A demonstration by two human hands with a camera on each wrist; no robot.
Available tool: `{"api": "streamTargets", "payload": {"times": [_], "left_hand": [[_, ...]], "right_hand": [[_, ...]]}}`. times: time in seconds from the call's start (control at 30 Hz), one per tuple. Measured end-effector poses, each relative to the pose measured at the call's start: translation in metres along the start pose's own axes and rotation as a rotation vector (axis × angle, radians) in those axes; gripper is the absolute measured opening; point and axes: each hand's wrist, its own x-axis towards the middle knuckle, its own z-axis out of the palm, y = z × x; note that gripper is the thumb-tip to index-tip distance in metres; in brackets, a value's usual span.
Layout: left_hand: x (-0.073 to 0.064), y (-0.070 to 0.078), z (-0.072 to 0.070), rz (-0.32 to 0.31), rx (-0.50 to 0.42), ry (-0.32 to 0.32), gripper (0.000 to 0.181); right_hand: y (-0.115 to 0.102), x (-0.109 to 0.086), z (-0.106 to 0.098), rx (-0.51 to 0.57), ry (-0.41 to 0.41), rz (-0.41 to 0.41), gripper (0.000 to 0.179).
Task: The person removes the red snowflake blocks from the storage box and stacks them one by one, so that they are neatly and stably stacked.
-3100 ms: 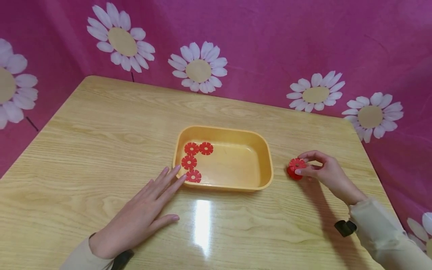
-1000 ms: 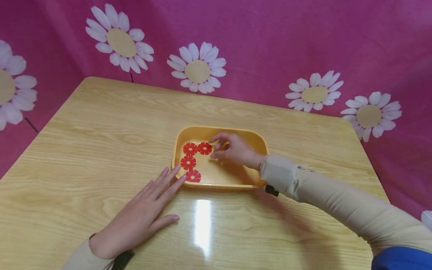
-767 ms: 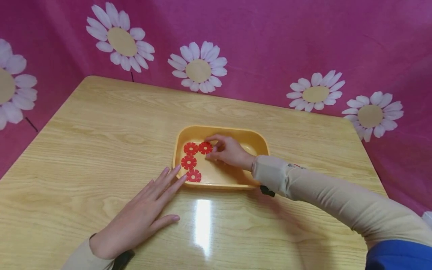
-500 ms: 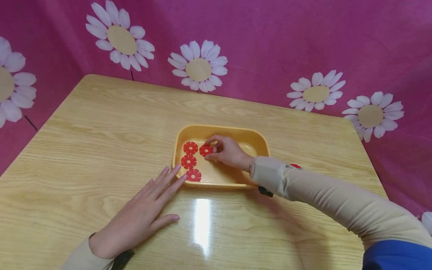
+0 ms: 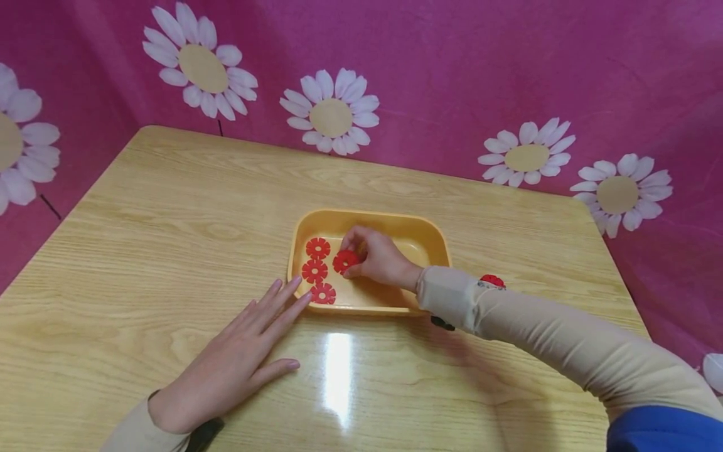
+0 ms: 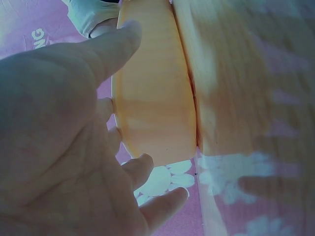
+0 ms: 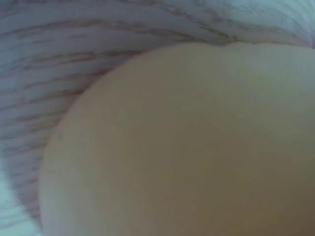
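A yellow plastic tray (image 5: pixel 361 311) sits on the table. Three red flower-shaped discs lie in a column at its left end: a far disc (image 5: pixel 318 248), a middle disc (image 5: pixel 314 271) and a near disc (image 5: pixel 323 293). Inside the tray my right hand (image 5: pixel 380 256) pinches another red flower-shaped disc (image 5: pixel 346 261) between thumb and fingers, apart from that column. With fingers spread, my left hand (image 5: pixel 237 351) has its fingertips at the tray's near left corner; the left wrist view shows them along the tray wall (image 6: pixel 155 98). The right wrist view is filled by a blurred tray side (image 7: pixel 187 147).
More red discs (image 5: pixel 492 280) show on the wooden table (image 5: pixel 186 213) right of the tray, partly covered by my right sleeve (image 5: pixel 525 314). A pink cloth (image 5: pixel 418 75) with printed daisies rises behind the table.
My right hand has come from the red discs at the right into the tray. It has drawn the second disc of the far row away from its neighbour, rightward and nearer. My left hand stays put.
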Motion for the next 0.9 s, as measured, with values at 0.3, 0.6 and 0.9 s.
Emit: {"api": "streamTargets", "payload": {"times": [0.3, 0.6, 0.9], "left_hand": [[-0.001, -0.001, -0.001, -0.017, 0.006, -0.015, 0.084], [-0.002, -0.001, -0.001, 0.017, 0.017, 0.025, 0.085], [0.0, 0.0, -0.001, 0.007, 0.01, 0.005, 0.087]], "right_hand": [[-0.005, -0.007, -0.013, 0.112, -0.037, 0.051, 0.036], [-0.013, -0.036, -0.041, 0.272, 0.051, -0.052, 0.039], [0.01, -0.083, -0.091, 0.349, 0.191, 0.1, 0.042]]}}
